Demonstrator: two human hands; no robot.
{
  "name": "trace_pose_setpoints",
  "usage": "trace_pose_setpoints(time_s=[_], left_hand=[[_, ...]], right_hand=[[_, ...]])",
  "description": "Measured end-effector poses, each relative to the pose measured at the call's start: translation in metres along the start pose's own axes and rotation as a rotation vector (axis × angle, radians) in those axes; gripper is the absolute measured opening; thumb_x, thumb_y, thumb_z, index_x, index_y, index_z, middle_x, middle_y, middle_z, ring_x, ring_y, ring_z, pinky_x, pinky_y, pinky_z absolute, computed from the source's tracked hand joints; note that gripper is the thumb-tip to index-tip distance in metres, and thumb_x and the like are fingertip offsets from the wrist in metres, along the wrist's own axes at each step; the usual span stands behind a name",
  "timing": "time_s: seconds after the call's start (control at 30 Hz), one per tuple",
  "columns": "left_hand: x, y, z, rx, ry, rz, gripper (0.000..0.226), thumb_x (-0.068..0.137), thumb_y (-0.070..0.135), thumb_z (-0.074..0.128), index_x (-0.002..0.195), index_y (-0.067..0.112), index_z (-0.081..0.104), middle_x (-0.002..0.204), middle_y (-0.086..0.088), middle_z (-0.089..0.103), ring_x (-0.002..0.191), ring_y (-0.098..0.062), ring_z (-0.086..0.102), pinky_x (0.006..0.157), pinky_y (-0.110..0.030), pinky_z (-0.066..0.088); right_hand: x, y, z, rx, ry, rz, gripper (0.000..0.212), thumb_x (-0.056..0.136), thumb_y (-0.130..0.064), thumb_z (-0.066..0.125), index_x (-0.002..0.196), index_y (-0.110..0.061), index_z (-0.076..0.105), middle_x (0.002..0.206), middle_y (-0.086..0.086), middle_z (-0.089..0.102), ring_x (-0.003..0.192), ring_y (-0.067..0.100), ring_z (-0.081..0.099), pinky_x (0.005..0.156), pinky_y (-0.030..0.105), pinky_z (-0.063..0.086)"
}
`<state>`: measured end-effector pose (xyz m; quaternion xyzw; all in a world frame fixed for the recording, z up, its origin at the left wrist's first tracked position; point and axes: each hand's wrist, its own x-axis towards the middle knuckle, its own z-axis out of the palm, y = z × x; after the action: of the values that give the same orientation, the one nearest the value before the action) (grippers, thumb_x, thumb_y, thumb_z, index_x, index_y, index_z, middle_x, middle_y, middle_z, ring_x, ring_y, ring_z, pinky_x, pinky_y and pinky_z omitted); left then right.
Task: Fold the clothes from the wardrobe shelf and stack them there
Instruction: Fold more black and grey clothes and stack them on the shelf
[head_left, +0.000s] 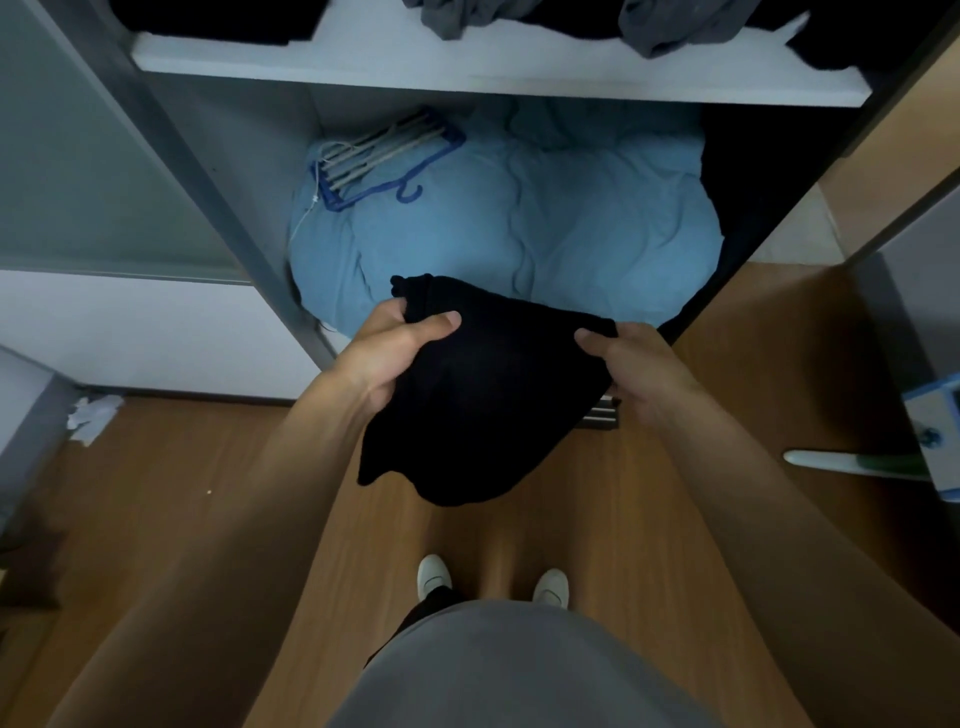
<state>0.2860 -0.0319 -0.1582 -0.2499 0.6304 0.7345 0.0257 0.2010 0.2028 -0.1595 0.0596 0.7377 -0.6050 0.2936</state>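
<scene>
Shelf has bare gap btwn black pile (left) & grey clothes; duvet fills below.

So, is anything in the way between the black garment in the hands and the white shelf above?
Nothing visible stands between the black garment and the white shelf. Crumpled grey clothes lie on the shelf, with bare board left of them.

No readable text or labels anywhere.
</scene>
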Motion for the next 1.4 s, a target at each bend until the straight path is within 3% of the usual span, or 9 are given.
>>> trace_pose_setpoints(time_s=[0.17,0.3,0.43,0.5,0.77,1.0,1.13,1.23,1.4], left_hand=[[-0.007,-0.001,0.004,-0.028,0.049,0.010,0.018,0.088,0.013,0.075,0.105,0.012,0.071,0.096,-0.003,0.078,0.090,-0.019,0.075,0.068,-0.023,0.059],[-0.007,0.004,0.007,-0.037,0.082,-0.018,0.021,0.086,0.013,0.076,0.106,0.015,0.069,0.101,-0.002,0.078,0.089,-0.016,0.075,0.064,-0.020,0.058],[-0.002,0.004,0.006,-0.005,0.110,0.068,0.097,0.082,0.009,0.079,0.157,0.029,0.020,0.145,0.007,0.035,0.134,-0.009,0.042,0.099,-0.021,0.045],[-0.002,0.004,0.001,0.107,-0.026,0.122,0.105,0.078,0.005,0.081,0.157,0.031,0.019,0.154,0.010,0.027,0.140,-0.004,0.031,0.113,-0.022,0.032],[0.005,0.001,-0.004,0.989,0.051,0.229,0.035,0.076,-0.005,0.070,0.096,0.024,0.070,0.105,-0.004,0.069,0.104,-0.022,0.064,0.093,-0.029,0.049],[0.004,-0.011,-0.021,0.261,-0.143,0.365,0.032,0.075,0.006,0.074,0.103,0.018,0.065,0.138,0.001,0.050,0.134,-0.013,0.046,0.115,-0.038,0.036],[0.007,-0.023,-0.018,0.204,-0.187,0.219,0.078,0.067,0.025,0.090,0.130,0.043,0.048,0.129,0.018,0.062,0.118,0.003,0.058,0.096,-0.017,0.049],[0.010,-0.023,-0.008,0.270,-0.088,0.131,0.054,0.062,0.050,0.090,0.105,0.047,0.058,0.093,0.039,0.068,0.091,0.018,0.063,0.073,-0.003,0.047],[0.015,-0.016,-0.002,-0.039,-0.109,0.150,0.044,0.074,0.040,0.082,0.113,0.036,0.064,0.110,0.014,0.074,0.104,-0.005,0.069,0.080,-0.015,0.055]], right_hand=[[0.001,0.006,-0.001,0.074,0.021,-0.081,0.072,0.091,-0.022,0.072,0.153,-0.018,0.034,0.137,-0.005,0.055,0.125,0.015,0.056,0.110,0.033,0.045],[-0.003,0.003,0.001,-0.328,-0.235,-0.239,0.082,0.081,-0.023,0.082,0.150,-0.030,0.038,0.128,-0.023,0.051,0.113,-0.011,0.052,0.091,0.003,0.041],[-0.001,0.000,0.017,-0.858,-0.117,-0.466,0.013,0.089,-0.008,0.070,0.102,-0.010,0.066,0.098,0.000,0.063,0.092,0.013,0.058,0.081,0.024,0.046],[0.002,-0.007,0.018,-0.953,-0.066,-0.503,0.030,0.093,-0.009,0.065,0.067,-0.016,0.052,0.074,0.001,0.056,0.074,0.016,0.054,0.068,0.029,0.038],[-0.001,-0.026,0.005,-0.995,-0.100,-0.495,0.037,0.093,-0.012,0.066,0.062,-0.017,0.048,0.071,0.005,0.058,0.069,0.020,0.055,0.067,0.037,0.045],[-0.008,-0.034,-0.010,-0.757,-0.124,-0.460,0.010,0.094,-0.005,0.062,0.095,-0.002,0.071,0.093,0.014,0.072,0.084,0.022,0.067,0.076,0.036,0.052],[-0.012,-0.042,-0.013,-0.553,-0.190,-0.412,0.013,0.095,-0.009,0.063,0.102,-0.013,0.073,0.099,0.009,0.075,0.087,0.014,0.070,0.079,0.027,0.055],[-0.009,-0.046,-0.017,-0.540,-0.202,-0.393,0.016,0.092,-0.009,0.066,0.103,-0.020,0.073,0.110,0.006,0.071,0.093,0.013,0.068,0.086,0.021,0.052],[-0.004,-0.042,-0.034,0.040,-0.207,-0.339,0.019,0.094,-0.029,0.067,0.110,-0.023,0.075,0.115,0.002,0.074,0.108,0.016,0.069,0.086,0.021,0.055]])
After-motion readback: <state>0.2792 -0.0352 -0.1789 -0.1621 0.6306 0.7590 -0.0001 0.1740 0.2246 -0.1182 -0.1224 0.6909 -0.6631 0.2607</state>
